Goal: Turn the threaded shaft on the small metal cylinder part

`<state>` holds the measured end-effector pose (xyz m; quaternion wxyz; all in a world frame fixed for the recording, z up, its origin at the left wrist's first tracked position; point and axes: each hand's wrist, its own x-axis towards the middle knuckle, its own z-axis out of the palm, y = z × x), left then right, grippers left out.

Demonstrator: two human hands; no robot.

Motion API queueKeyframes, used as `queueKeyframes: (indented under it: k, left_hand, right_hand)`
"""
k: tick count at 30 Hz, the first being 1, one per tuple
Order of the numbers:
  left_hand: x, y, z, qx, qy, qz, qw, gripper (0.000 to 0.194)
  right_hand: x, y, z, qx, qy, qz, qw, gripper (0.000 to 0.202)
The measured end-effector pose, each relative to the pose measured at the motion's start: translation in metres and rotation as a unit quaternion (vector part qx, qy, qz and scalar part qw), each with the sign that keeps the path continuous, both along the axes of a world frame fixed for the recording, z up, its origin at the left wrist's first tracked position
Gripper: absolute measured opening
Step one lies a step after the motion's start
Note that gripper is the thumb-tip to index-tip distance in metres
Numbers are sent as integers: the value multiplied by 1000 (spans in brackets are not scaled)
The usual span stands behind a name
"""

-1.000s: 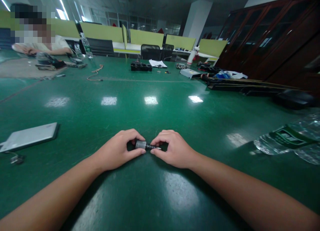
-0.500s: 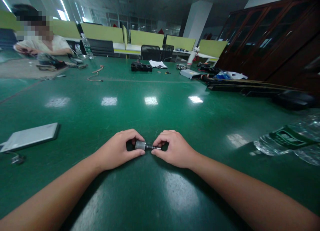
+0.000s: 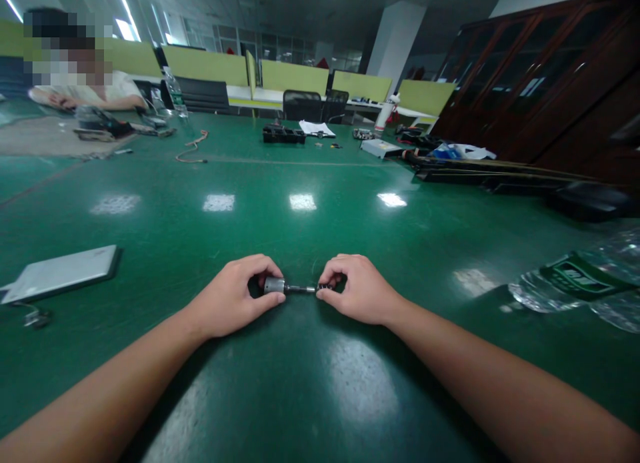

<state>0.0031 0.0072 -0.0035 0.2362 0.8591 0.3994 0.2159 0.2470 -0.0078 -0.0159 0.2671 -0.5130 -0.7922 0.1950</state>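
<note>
Metal cylinder pinched in left hand fingers; shaft – right hand.

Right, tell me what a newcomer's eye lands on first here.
First, the two bare hands meeting low in the middle of the glossy green table: the left hand pinches a small silver metal cylinder and the right hand grips the thin dark rod sticking out of it. A flat grey tablet lies at left, crinkled clear plastic bottles at right.
</note>
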Motion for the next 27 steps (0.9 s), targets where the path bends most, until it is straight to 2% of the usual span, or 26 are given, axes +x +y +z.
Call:
queueKeyframes:
  k: [3, 10, 16, 21, 27]
  left_hand:
    - [0, 0, 1, 4, 2, 4, 1000, 16]
    - [0, -1, 2, 9, 4, 6, 1000, 16]
    - [-1, -1, -1, 5, -1, -11, 1000, 19]
    - [-1, -2, -1, -13, -4, -15, 1000, 22]
    - [-2, -2, -2, -25, -18, -15, 999, 20]
  right_hand:
    - [1, 1, -1, -6, 31, -44, 999, 5]
    - [-3, -2, -1, -3, 2, 9, 1000, 5]
    - [-5, -1, -2, 7, 21, 59, 998, 6]
    - [-6, -1, -4, 3, 40, 60, 997, 19]
    - [-9, -6, -2, 11, 40, 75, 996, 17]
